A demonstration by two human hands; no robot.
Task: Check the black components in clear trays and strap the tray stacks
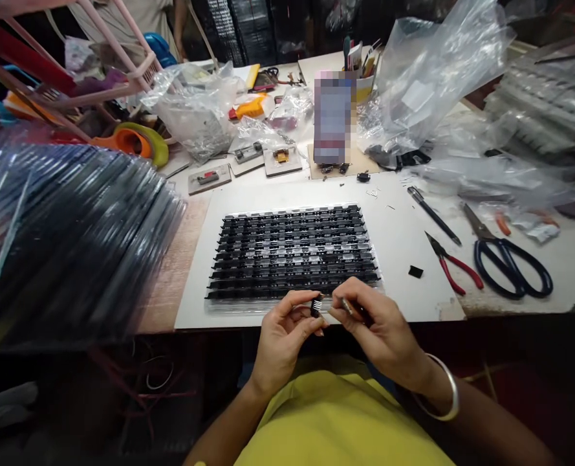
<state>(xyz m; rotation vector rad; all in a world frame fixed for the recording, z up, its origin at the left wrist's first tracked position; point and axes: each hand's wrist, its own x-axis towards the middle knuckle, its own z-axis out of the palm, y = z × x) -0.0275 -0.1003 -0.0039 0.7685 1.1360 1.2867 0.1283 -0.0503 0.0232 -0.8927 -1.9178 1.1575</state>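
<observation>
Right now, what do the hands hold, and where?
Left hand pinches a small black component by its sides; right hand grips a thin tool near its tip.

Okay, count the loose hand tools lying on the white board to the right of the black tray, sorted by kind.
Scissors, dark blue handles: 1
Red-handled pliers: 1
Black pen-like tool: 1
Total: 3
The small tool in the right hand isn't counted; the left hand pinches a small black part.
</observation>
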